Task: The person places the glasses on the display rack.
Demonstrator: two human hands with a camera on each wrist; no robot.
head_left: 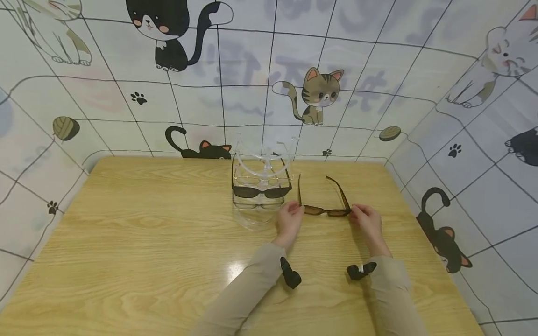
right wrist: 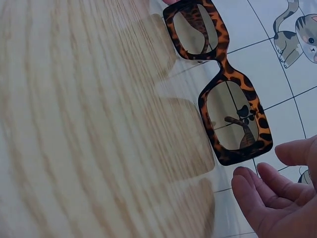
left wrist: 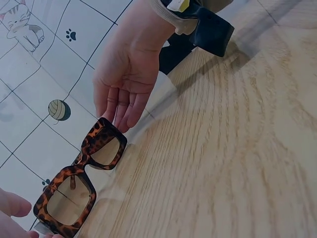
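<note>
A pair of tortoiseshell sunglasses (head_left: pixel 323 211) with brown lenses stands low over the table, its front towards me and both temples open, pointing to the back wall. My left hand (head_left: pixel 289 219) pinches one end of the frame front. At the opposite end my right hand (head_left: pixel 370 224) holds the outer corner, thumb (right wrist: pixel 297 151) by the top edge and fingertips (right wrist: pixel 237 176) by the bottom edge. In the left wrist view, the right hand's fingers (left wrist: pixel 121 106) reach down to the frame's corner, while only part of my left thumb (left wrist: pixel 15 203) shows.
Just left of the sunglasses rises a clear eyewear stand (head_left: pixel 252 224) holding several pairs, among them dark sunglasses (head_left: pixel 261 192). The wooden table (head_left: pixel 138 233) ends at a wall (head_left: pixel 248 102) covered with cat drawings. Black wrist cameras sit on both sleeves.
</note>
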